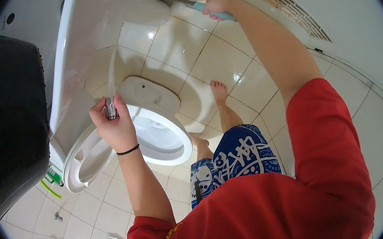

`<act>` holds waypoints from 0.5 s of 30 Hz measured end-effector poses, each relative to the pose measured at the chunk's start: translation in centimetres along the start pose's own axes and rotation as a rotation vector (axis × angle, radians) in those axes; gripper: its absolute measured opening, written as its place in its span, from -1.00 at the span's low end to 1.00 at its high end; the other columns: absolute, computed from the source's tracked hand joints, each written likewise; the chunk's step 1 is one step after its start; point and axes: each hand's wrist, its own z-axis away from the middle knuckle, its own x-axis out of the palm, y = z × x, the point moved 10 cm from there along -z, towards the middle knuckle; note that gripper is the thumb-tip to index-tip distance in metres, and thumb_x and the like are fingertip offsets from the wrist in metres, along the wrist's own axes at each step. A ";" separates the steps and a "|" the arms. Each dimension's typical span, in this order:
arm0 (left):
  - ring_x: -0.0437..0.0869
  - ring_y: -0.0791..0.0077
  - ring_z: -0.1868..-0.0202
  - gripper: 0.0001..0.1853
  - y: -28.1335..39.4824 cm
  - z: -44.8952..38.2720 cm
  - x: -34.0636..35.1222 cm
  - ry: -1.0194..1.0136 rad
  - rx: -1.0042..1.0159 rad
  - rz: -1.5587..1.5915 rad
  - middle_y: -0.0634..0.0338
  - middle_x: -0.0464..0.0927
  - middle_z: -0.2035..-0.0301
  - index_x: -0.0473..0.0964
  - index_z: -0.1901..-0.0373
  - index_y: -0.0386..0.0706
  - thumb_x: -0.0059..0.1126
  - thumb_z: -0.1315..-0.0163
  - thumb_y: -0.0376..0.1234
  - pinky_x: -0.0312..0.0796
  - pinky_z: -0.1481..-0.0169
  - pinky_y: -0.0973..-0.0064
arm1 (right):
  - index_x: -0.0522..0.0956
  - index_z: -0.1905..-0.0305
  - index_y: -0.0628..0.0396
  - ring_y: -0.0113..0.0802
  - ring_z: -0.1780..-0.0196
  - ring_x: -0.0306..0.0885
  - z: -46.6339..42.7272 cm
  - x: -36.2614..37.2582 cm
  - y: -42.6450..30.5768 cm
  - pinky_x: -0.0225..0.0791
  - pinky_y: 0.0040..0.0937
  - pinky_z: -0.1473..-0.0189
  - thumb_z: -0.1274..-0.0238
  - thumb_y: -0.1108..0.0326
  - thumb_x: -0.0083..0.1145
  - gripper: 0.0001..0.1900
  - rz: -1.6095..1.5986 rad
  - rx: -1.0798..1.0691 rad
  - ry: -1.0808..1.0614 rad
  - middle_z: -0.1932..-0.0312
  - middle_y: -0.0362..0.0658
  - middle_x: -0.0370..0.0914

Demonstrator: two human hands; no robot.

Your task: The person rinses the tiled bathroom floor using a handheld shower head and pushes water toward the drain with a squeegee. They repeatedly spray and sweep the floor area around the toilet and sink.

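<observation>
My left hand (115,122) holds a small metallic spray nozzle (110,108), from which a stream of water runs toward the floor by the sink pedestal (137,8). Gripped in my right hand (217,4) is a light blue handle (200,7) with a grey shaft; its far end lies close to the pedestal's base, where the tool's kind cannot be told. Below and right of my left hand is a white toilet bowl (159,133) with its seat (87,165) raised.
Wet beige floor tiles (202,55) reflect light. A white sink (63,63) and a black object (13,120) are at the left. A vented door (298,15) stands at the upper right. A green brush (54,176) hangs behind the toilet.
</observation>
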 end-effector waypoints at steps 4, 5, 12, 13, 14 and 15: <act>0.57 0.47 0.43 -0.67 -1.2 0.5 0.0 -0.013 -0.028 -0.011 0.07 0.53 0.46 0.33 0.25 -0.32 0.19 -0.07 -0.29 0.40 0.29 0.57 | 0.55 0.53 0.20 -0.25 0.62 0.51 -1.4 -1.3 2.8 0.35 -0.28 0.57 0.07 0.27 -0.02 -0.78 -0.135 0.085 0.085 0.64 -0.02 0.51; 0.58 0.44 0.42 -0.66 -1.5 0.7 0.1 -0.017 -0.041 -0.003 0.05 0.54 0.46 0.33 0.24 -0.32 0.18 -0.08 -0.29 0.41 0.29 0.55 | 0.54 0.54 0.19 -0.25 0.61 0.52 -1.9 -0.3 3.1 0.36 -0.28 0.55 0.07 0.28 -0.03 -0.78 -0.148 0.121 0.120 0.63 -0.02 0.52; 0.61 0.09 0.35 -0.63 -4.0 1.9 0.3 -0.203 -0.037 -0.222 -0.10 0.54 0.43 0.29 0.19 -0.33 0.09 -0.13 -0.24 0.41 0.26 0.36 | 0.51 0.51 0.21 -0.30 0.62 0.50 5.7 11.8 6.6 0.36 -0.28 0.53 0.01 0.29 -0.05 -0.78 -0.105 0.217 -0.095 0.65 -0.07 0.51; 0.60 0.06 0.34 -0.63 -4.3 2.2 0.1 -0.218 -0.012 -0.223 -0.11 0.54 0.42 0.29 0.18 -0.32 0.09 -0.13 -0.23 0.41 0.26 0.34 | 0.49 0.50 0.23 -0.32 0.66 0.46 8.3 11.7 7.5 0.33 -0.30 0.58 0.00 0.30 -0.04 -0.80 -0.407 0.207 -0.038 0.68 -0.08 0.47; 0.60 0.04 0.33 -0.63 -5.0 2.4 0.0 -0.240 -0.024 -0.241 -0.12 0.54 0.42 0.29 0.18 -0.31 0.09 -0.12 -0.23 0.41 0.26 0.32 | 0.47 0.48 0.24 -0.34 0.69 0.42 10.3 11.4 8.4 0.30 -0.31 0.63 -0.01 0.32 -0.03 -0.81 -0.680 0.228 -0.016 0.71 -0.09 0.43; 0.60 0.02 0.33 -0.63 -5.7 2.8 -0.1 -0.246 -0.039 -0.211 -0.13 0.54 0.41 0.29 0.17 -0.30 0.09 -0.12 -0.22 0.41 0.26 0.31 | 0.45 0.48 0.25 -0.35 0.71 0.39 11.6 10.4 9.2 0.28 -0.33 0.65 -0.01 0.34 -0.02 -0.82 -0.665 0.243 0.046 0.72 -0.09 0.41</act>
